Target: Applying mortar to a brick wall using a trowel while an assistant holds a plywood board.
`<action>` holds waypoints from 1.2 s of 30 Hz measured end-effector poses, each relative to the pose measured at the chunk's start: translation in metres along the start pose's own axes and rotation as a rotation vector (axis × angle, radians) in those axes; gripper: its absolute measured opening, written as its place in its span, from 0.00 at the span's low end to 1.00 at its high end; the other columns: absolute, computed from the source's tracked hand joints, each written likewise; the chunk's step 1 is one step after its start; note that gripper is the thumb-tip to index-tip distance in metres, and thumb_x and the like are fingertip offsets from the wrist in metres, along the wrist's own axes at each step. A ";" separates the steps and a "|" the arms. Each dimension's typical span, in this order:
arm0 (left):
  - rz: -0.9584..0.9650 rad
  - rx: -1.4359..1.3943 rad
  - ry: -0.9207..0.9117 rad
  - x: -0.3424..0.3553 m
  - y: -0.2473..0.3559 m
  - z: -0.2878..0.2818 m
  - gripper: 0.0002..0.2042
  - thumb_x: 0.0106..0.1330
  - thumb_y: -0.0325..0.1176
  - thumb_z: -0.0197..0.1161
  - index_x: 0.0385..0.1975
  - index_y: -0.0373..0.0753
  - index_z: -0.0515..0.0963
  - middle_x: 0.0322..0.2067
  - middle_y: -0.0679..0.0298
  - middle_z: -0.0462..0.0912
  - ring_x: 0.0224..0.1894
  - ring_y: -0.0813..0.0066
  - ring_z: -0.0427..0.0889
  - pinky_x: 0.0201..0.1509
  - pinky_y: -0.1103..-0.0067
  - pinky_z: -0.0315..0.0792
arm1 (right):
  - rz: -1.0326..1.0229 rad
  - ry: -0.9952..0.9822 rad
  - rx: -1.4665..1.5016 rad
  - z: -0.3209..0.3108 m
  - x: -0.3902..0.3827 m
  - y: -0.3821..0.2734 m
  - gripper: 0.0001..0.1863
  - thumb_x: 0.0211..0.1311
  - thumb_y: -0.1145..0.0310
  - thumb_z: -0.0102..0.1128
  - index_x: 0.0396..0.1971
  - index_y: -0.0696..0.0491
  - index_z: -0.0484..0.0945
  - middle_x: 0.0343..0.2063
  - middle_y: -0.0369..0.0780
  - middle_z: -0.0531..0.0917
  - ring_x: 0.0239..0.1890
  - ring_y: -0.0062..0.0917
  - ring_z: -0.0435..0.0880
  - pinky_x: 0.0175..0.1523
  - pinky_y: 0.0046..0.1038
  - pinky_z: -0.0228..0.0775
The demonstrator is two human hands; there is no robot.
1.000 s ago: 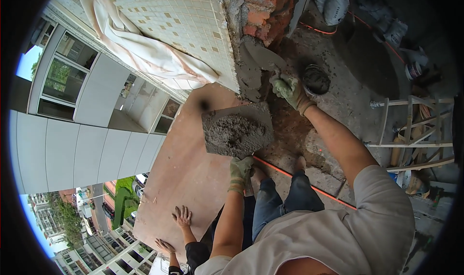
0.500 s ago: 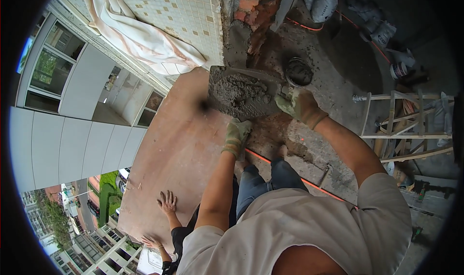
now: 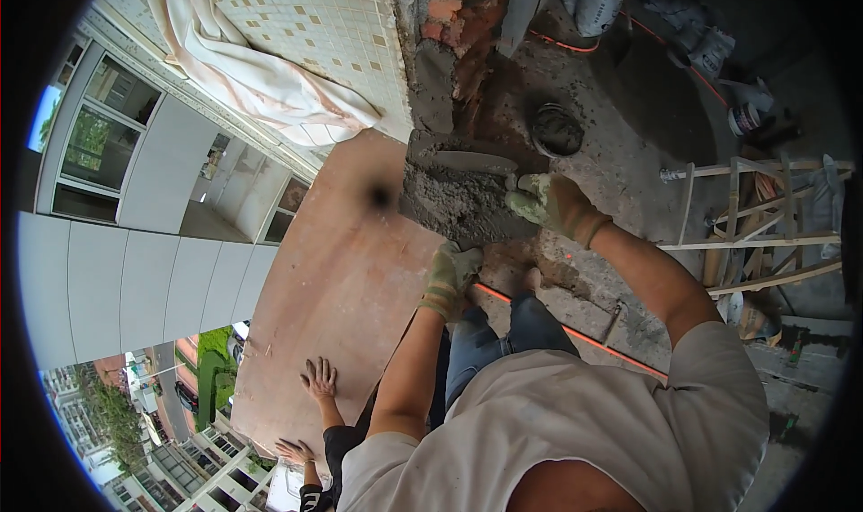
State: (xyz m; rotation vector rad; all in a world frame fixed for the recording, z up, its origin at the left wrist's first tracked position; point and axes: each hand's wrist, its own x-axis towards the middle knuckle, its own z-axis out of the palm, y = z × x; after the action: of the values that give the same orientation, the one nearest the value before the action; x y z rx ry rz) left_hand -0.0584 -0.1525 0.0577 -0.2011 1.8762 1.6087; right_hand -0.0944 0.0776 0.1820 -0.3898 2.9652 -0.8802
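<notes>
Gripping the handle of a trowel (image 3: pixel 475 162), the right hand (image 3: pixel 550 203), in a stained work glove, has its fingers wrapped tight around it, and the flat blade lies on top of the grey mortar (image 3: pixel 458 204) just to the left of that grip. The mortar sits heaped on a board (image 3: pixel 454 229), and the left hand (image 3: pixel 452 274), gloved as well, comes up from underneath with its fingers closed on the board's near edge, so the pile rides right above that hold. Just beyond the blade tip stands a rough brick wall end (image 3: pixel 454 26) with mortar smeared down its face, and a pale tiled wall (image 3: pixel 324 26) carries on from it, a cream cloth (image 3: pixel 261 71) draped over it. Past the right hand's knuckles, down on the gritty floor, sits a round dark bucket (image 3: pixel 556 130). Below the left forearm, well apart from the board, another person's two bare hands (image 3: pixel 316 377) press flat on a brown sheet (image 3: pixel 333 287).
</notes>
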 end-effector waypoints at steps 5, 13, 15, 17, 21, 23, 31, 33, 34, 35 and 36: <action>-0.082 -0.008 0.051 0.012 -0.009 -0.021 0.14 0.55 0.39 0.61 0.34 0.35 0.82 0.28 0.54 0.85 0.30 0.63 0.83 0.35 0.67 0.74 | 0.047 -0.019 -0.100 -0.023 0.007 -0.009 0.15 0.59 0.60 0.66 0.40 0.54 0.83 0.31 0.46 0.85 0.31 0.43 0.83 0.37 0.37 0.75; 0.057 0.492 0.109 -0.029 0.008 -0.029 0.14 0.57 0.38 0.61 0.39 0.35 0.82 0.30 0.55 0.87 0.35 0.64 0.85 0.41 0.68 0.75 | -0.345 0.577 -0.190 -0.012 0.051 -0.025 0.12 0.55 0.68 0.69 0.38 0.56 0.83 0.32 0.44 0.85 0.34 0.38 0.85 0.37 0.35 0.76; 0.015 -0.040 0.056 -0.029 -0.030 -0.012 0.10 0.58 0.34 0.61 0.36 0.36 0.83 0.24 0.62 0.84 0.26 0.69 0.81 0.31 0.71 0.74 | -0.374 0.608 0.013 0.020 0.077 -0.017 0.11 0.57 0.68 0.66 0.38 0.55 0.83 0.29 0.44 0.85 0.32 0.36 0.85 0.36 0.34 0.76; -0.088 -0.216 0.047 -0.030 -0.032 -0.004 0.07 0.56 0.30 0.61 0.33 0.36 0.82 0.21 0.65 0.80 0.20 0.72 0.77 0.24 0.74 0.70 | -0.382 0.645 0.327 0.054 0.103 -0.005 0.10 0.63 0.68 0.61 0.40 0.57 0.82 0.28 0.40 0.85 0.32 0.28 0.85 0.36 0.29 0.76; -0.199 -0.375 0.093 -0.023 -0.022 -0.007 0.05 0.54 0.27 0.62 0.29 0.37 0.80 0.17 0.68 0.74 0.13 0.76 0.69 0.16 0.79 0.63 | 0.186 0.267 1.024 0.055 0.155 0.035 0.11 0.68 0.65 0.59 0.40 0.57 0.82 0.30 0.34 0.85 0.31 0.19 0.81 0.35 0.25 0.74; -0.209 -0.384 0.097 -0.009 -0.034 -0.020 0.04 0.54 0.27 0.62 0.28 0.37 0.80 0.17 0.68 0.73 0.13 0.76 0.69 0.16 0.79 0.63 | 0.182 0.187 1.002 0.041 0.155 0.041 0.13 0.69 0.63 0.57 0.45 0.57 0.81 0.31 0.37 0.85 0.31 0.19 0.81 0.35 0.23 0.74; -0.112 -0.421 0.043 0.044 0.006 -0.017 0.06 0.54 0.29 0.60 0.29 0.37 0.81 0.19 0.69 0.76 0.16 0.77 0.72 0.18 0.78 0.66 | 0.006 0.272 0.734 -0.014 0.153 0.053 0.12 0.69 0.64 0.59 0.40 0.58 0.83 0.28 0.37 0.84 0.28 0.24 0.82 0.34 0.27 0.74; -0.057 -0.357 0.014 0.057 0.007 -0.021 0.08 0.54 0.29 0.60 0.30 0.35 0.83 0.21 0.69 0.79 0.19 0.77 0.75 0.22 0.78 0.69 | -0.096 0.316 0.169 -0.023 0.143 0.045 0.16 0.69 0.61 0.59 0.45 0.60 0.81 0.33 0.42 0.86 0.34 0.23 0.84 0.37 0.29 0.74; -0.056 -0.366 0.016 0.064 0.008 -0.019 0.08 0.54 0.29 0.60 0.30 0.35 0.83 0.21 0.69 0.79 0.19 0.77 0.75 0.22 0.78 0.69 | -0.101 0.309 0.165 -0.023 0.141 0.040 0.16 0.69 0.61 0.59 0.45 0.60 0.81 0.33 0.42 0.86 0.34 0.23 0.84 0.37 0.29 0.74; 0.009 -0.396 0.004 0.070 0.006 -0.016 0.09 0.53 0.27 0.61 0.32 0.36 0.84 0.23 0.69 0.80 0.21 0.77 0.76 0.25 0.78 0.70 | -0.148 0.389 0.160 -0.022 0.137 0.034 0.16 0.67 0.61 0.61 0.44 0.59 0.81 0.34 0.43 0.86 0.35 0.26 0.85 0.38 0.31 0.74; 0.073 -0.425 -0.008 0.076 0.004 -0.014 0.10 0.51 0.26 0.62 0.34 0.36 0.85 0.26 0.70 0.82 0.24 0.77 0.77 0.27 0.79 0.72 | -0.196 0.467 0.155 -0.023 0.135 0.029 0.17 0.66 0.60 0.62 0.43 0.59 0.81 0.35 0.44 0.86 0.36 0.29 0.85 0.39 0.33 0.74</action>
State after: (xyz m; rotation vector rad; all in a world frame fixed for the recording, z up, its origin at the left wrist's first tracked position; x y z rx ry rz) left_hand -0.1250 -0.1421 0.0191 -0.3087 1.5303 2.0420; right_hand -0.2342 0.0806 0.1923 -0.5415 3.2748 -1.3861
